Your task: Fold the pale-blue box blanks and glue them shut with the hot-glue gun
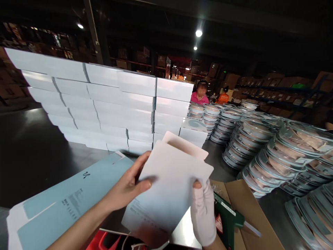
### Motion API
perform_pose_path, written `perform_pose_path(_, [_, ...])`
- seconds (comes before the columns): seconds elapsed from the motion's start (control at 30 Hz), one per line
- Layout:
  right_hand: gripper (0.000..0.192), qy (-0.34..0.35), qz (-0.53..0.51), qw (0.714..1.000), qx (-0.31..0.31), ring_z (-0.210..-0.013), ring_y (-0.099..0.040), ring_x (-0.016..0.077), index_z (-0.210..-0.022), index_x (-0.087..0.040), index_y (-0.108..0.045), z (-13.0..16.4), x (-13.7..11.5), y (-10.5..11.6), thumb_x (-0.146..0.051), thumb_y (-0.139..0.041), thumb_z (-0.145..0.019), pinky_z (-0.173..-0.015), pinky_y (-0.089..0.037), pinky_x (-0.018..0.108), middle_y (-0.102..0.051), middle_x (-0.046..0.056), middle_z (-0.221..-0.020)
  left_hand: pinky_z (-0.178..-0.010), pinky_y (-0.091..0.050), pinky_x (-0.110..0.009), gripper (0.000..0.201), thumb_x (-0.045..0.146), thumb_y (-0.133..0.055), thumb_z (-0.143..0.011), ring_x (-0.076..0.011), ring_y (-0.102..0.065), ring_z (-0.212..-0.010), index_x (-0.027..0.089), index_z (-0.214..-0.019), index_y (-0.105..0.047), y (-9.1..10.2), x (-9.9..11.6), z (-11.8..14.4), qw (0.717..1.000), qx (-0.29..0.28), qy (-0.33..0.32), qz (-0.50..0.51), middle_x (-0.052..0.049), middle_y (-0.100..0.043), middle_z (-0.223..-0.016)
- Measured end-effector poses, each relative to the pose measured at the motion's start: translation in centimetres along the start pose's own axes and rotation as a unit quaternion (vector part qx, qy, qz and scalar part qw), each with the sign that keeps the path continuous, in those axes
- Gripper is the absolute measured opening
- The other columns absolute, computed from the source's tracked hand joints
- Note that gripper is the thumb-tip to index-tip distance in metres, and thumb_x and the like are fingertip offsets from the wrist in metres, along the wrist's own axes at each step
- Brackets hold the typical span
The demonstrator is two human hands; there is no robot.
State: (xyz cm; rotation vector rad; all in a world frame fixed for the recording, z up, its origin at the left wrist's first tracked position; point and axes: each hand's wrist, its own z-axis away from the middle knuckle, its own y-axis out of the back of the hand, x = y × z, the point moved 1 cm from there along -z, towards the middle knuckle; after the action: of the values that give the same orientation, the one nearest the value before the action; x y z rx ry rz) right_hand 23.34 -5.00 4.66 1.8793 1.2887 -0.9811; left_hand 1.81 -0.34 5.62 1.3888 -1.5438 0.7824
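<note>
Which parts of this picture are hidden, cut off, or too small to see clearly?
- Head view: the small print on the white folded carton is blurred and too small to read.
- The right hand, in a white glove, is cut off by the lower edge.
- The green glue gun is partly hidden behind that hand.
- The contents of the stacked round clear-lidded trays are too small to identify.
- The left hand hides part of the carton's edge.

We see open table (pixel 33 152) to our left; ahead the box wall (pixel 104 107) blocks us, disc stacks (pixel 260 149) crowd the right, and a glue gun (pixel 229 218) lies near.
</note>
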Motion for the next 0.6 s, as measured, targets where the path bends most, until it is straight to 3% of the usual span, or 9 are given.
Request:
perform_pose_path(0.1, [0.061,-0.063,-0.082,0.994,0.023,-0.140,-0.051,0.0313,-0.150,-0.024,-0.048,-1.7,-0.4,-1.7,-0.056,-0.052,-0.099,-0.120,-0.036,0.052,-0.053,0.012,-0.154,-0.085,-0.058,-0.038,0.067,0.075,-0.052,-0.089,-0.0342,-0.068,-0.109,0.021,-0.127,-0.062,-0.6,2.0,-1.7,0.999,0.014,0.030,0.002,-0.011,-0.074,-0.117])
perform_pose_path(0.17, [0.067,-0.053,-0.115,0.991,0.033,-0.147,-0.043,0.0285,-0.156,-0.026,-0.036,-3.5,-1.4,-2.4,-0.052,-0.055,-0.098,-0.124,-0.028,0.052,-0.041,0.009,-0.163,-0.080,-0.057,-0.037,0.056,0.067,-0.048,-0.095,-0.0310,-0.069,-0.098,0.020,-0.119,-0.063,-1.2,3.4,-2.8,0.997,0.050,0.048,-0.018,-0.009,-0.073,-0.104])
perform_pose_path(0.27, [0.093,0.031,-0.194,0.980,0.037,-0.154,-0.030,0.0240,-0.163,-0.025,-0.001,-6.6,-3.2,-3.0,-0.033,-0.059,-0.090,-0.127,-0.019,0.053,-0.024,0.009,-0.170,-0.084,-0.055,-0.035,0.040,0.046,-0.057,-0.093,-0.0270,-0.064,-0.105,0.024,-0.127,-0.054,-1.4,5.5,-4.5,0.991,0.130,-0.016,-0.031,-0.006,-0.067,-0.116])
perform_pose_path(0.33, [0.107,0.097,-0.233,0.967,0.030,-0.154,-0.030,0.0226,-0.161,-0.020,0.012,-8.3,-4.1,-3.0,-0.022,-0.059,-0.081,-0.127,-0.020,0.052,-0.023,0.012,-0.170,-0.087,-0.054,-0.034,0.043,0.035,-0.056,-0.090,-0.0255,-0.063,-0.110,0.029,-0.133,-0.050,-1.2,6.4,-5.5,0.992,0.110,-0.057,-0.022,-0.005,-0.062,-0.127])
perform_pose_path(0.43, [0.105,0.156,-0.211,0.964,0.045,-0.152,-0.035,0.0198,-0.161,-0.025,0.003,-9.0,-4.3,-2.4,-0.017,-0.056,-0.075,-0.127,-0.022,0.047,-0.024,0.008,-0.170,-0.094,-0.053,-0.036,0.031,0.031,-0.055,-0.089,-0.0254,-0.063,-0.111,0.027,-0.118,-0.065,-1.0,6.6,-6.2,0.996,-0.017,-0.067,-0.049,-0.004,-0.062,-0.125])
perform_pose_path(0.5, [0.097,0.146,-0.201,0.968,0.039,-0.149,-0.040,0.0200,-0.160,-0.031,-0.007,-8.5,-3.7,-1.5,-0.019,-0.058,-0.078,-0.125,-0.026,0.048,-0.027,0.006,-0.168,-0.096,-0.053,-0.036,0.027,0.034,-0.070,-0.080,-0.0263,-0.064,-0.111,0.023,-0.104,-0.070,-0.6,6.2,-6.2,0.992,-0.077,-0.071,-0.072,-0.005,-0.065,-0.120])
perform_pose_path(0.53, [0.093,0.122,-0.205,0.971,0.029,-0.147,-0.043,0.0207,-0.159,-0.033,-0.011,-8.0,-3.3,-0.9,-0.022,-0.060,-0.080,-0.123,-0.030,0.049,-0.030,0.006,-0.167,-0.094,-0.054,-0.035,0.032,0.034,-0.079,-0.072,-0.0265,-0.065,-0.108,0.022,-0.101,-0.072,-0.2,6.1,-6.2,0.992,-0.083,-0.062,-0.073,-0.006,-0.067,-0.117])
perform_pose_path(0.6, [0.085,0.057,-0.208,0.976,0.033,-0.140,-0.051,0.0221,-0.155,-0.036,-0.017,-7.0,-2.1,0.7,-0.030,-0.064,-0.083,-0.115,-0.041,0.050,-0.039,0.008,-0.162,-0.079,-0.059,-0.033,0.044,0.037,-0.090,-0.059,-0.0251,-0.070,-0.093,0.021,-0.097,-0.074,1.4,6.2,-6.5,0.998,-0.032,-0.011,-0.045,-0.005,-0.074,-0.105])
